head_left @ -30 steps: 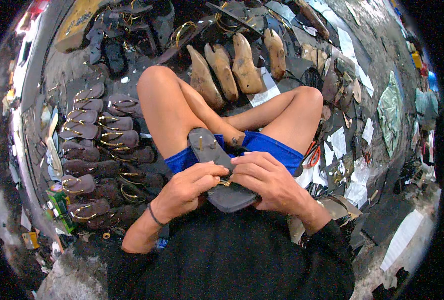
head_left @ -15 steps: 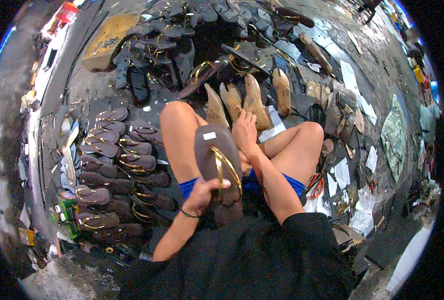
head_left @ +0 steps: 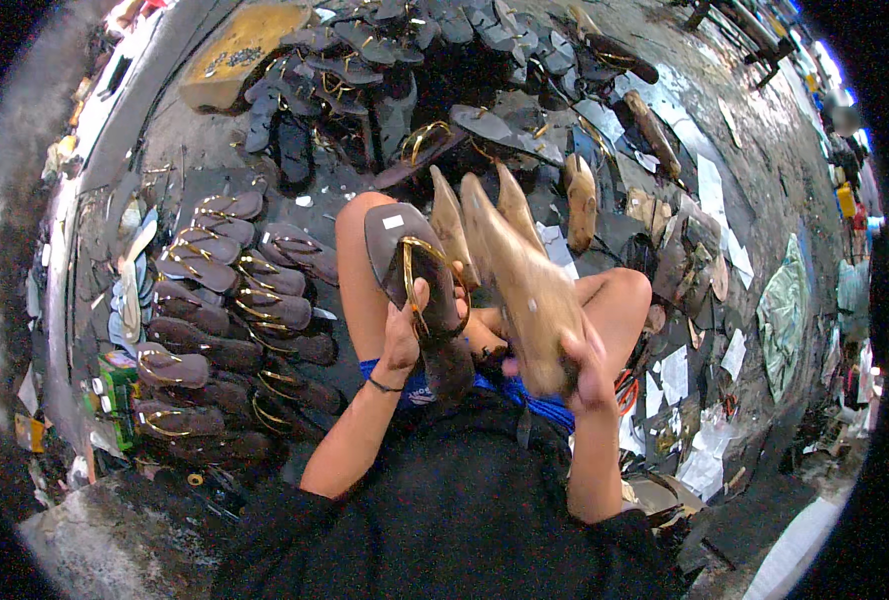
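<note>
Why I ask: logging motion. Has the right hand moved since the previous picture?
Yes: against the green sheet, the right hand moved rightward, toward the body.

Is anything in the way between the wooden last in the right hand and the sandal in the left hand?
Only fingers of the left hand, at the edge of the sandal facing the wooden last in the right hand. Another last shows between them but seems farther off.

The sandal (head_left: 387,262) bears a white label (head_left: 394,222), the shorts (head_left: 547,411) some pale lettering (head_left: 422,395); nothing on either can be read.
</note>
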